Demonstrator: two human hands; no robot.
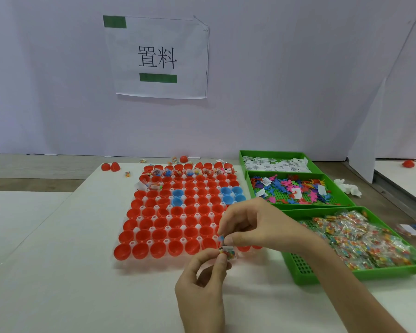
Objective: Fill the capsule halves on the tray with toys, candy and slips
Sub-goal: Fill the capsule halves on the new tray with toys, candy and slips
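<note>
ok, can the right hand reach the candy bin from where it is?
Probably yes: the right hand hovers beside the candy bin, nothing between them. But it pinches a small blue piece, so picking up candy looks awkward.

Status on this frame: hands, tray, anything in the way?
Left hand pinches candy packet; right hand pinches small blue piece. Tray: far rows filled, most capsule halves empty. Nothing in the way.
</note>
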